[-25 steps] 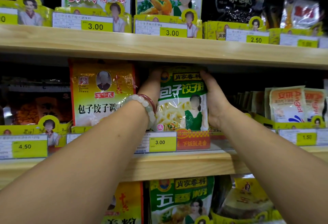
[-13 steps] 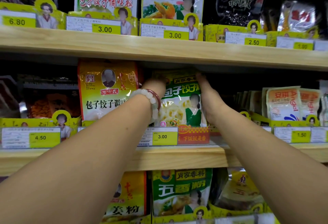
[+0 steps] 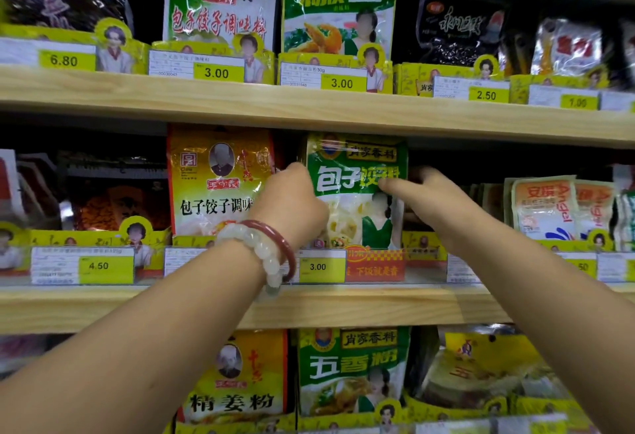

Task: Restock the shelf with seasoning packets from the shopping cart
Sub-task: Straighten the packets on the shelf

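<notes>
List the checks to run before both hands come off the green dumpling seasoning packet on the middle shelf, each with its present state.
1. Green dumpling seasoning packet upright, facing out: ok.
2. Sits above its 3.00 price tag: ok.
3. Left hand released: cannot tell; it rests at the packet's left edge, fingers hidden.
4. Right hand released: not ok; fingertips touch the front.
5. Clear of the yellow seasoning packet beside it: ok.
</notes>
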